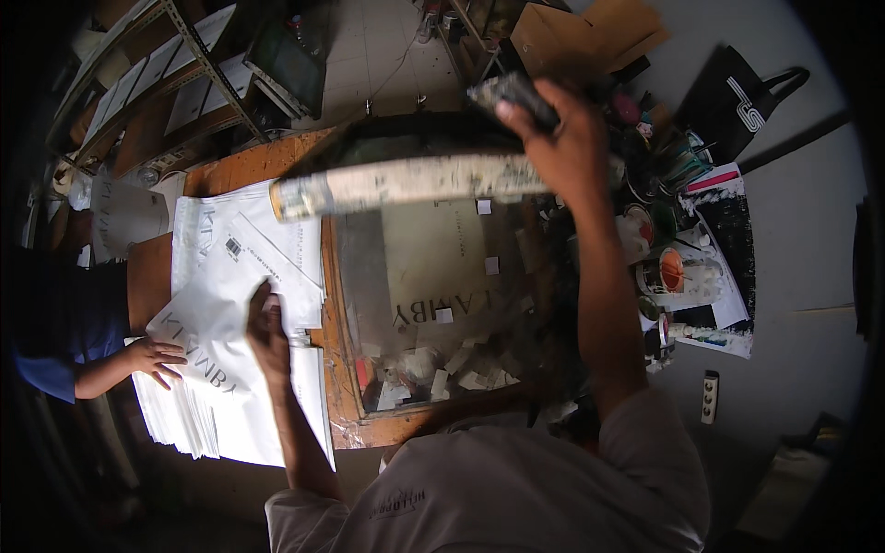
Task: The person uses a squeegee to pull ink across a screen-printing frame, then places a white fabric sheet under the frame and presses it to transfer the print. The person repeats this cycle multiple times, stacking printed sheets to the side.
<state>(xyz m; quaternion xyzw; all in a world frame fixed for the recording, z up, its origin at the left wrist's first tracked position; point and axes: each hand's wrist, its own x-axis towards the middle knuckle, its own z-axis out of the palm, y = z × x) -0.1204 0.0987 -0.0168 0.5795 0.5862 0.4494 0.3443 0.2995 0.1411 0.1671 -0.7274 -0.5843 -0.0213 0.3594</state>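
Observation:
My right hand point(564, 138) is raised at the far side of the table, fingers closed round a dark, ink-stained block point(518, 98); motion blurs it. Just below that hand, the pale, stained bar point(415, 182) of a tilted-up printing frame runs across the view. My left hand point(267, 332) hovers at or just over white printed bags point(207, 355), fingers stretched out with nothing visible in them. Whether it touches the top bag is unclear. To its right lies a glass-topped print bed point(369, 276), with a printed bag point(419, 249) and small pale tabs on it.
A co-worker's hand point(159, 359) rests on the bags from the left. Paper scraps point(442, 373) litter the bed's near end. Ink pots point(678, 272) and stained sheets crowd the right side. A metal rack point(184, 46) stands far left; a cardboard box point(581, 37) sits at the back.

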